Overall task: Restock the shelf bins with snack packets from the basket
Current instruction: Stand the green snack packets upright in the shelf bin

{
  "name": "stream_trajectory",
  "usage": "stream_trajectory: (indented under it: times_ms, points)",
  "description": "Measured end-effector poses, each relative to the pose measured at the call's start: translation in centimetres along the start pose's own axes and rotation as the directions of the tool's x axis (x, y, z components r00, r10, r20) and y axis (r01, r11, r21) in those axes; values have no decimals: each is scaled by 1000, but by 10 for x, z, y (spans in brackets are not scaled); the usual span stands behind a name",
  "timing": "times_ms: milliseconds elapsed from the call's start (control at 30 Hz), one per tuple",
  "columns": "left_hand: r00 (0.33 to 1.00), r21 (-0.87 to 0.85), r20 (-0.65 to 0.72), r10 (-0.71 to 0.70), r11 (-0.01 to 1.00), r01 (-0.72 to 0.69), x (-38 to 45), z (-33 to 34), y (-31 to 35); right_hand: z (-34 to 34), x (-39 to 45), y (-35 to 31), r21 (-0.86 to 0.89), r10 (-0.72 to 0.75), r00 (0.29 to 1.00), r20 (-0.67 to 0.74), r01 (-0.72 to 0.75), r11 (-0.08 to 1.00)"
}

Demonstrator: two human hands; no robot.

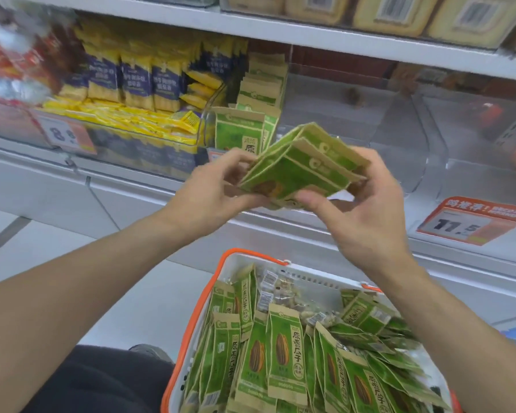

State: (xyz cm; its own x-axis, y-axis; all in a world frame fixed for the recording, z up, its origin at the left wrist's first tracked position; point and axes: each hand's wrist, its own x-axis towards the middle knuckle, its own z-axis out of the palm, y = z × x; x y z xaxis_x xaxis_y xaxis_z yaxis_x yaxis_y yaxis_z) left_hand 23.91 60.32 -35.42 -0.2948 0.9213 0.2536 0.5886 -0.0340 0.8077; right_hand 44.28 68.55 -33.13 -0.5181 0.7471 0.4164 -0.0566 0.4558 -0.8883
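Observation:
Both hands hold a small stack of green sunflower-seed packets in front of the shelf. My left hand grips the stack's left end and my right hand grips its right end from below. Below them, a white basket with an orange rim is full of the same green packets. In a clear shelf bin just behind my hands, more green packets stand upright in a row.
Left of that bin, yellow and navy packets fill another bin. To the right a clear bin looks nearly bare. Price tags read 8.8 and 11.5. Tan boxes sit on the shelf above.

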Motion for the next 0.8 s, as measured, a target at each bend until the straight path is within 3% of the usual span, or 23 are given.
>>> stream_trajectory:
  times_ms: [100, 200, 400, 633, 800]
  points:
    - [966, 187, -243, 83, 982, -37, 8, -5, -4, 4, 16, -24, -118, -258, 966, -27, 253, 960]
    - [937, 344, -337, 88, 938, 35, 13, -8, -15, 11, 40, -34, -186, -371, 929, -5, 364, 913]
    - [940, 408, -341, 5, 902, 143, 20, -10, -24, 38, 77, -14, -303, -187, 977, 99, 209, 930]
    - [935, 437, -353, 25, 889, 141, 20, -9, -24, 51, 120, -4, -364, -71, 997, 6, 68, 929]
    - [939, 467, -343, 30, 873, 142, 19, -9, -23, 59, 130, -4, -432, -117, 992, 51, 127, 893]
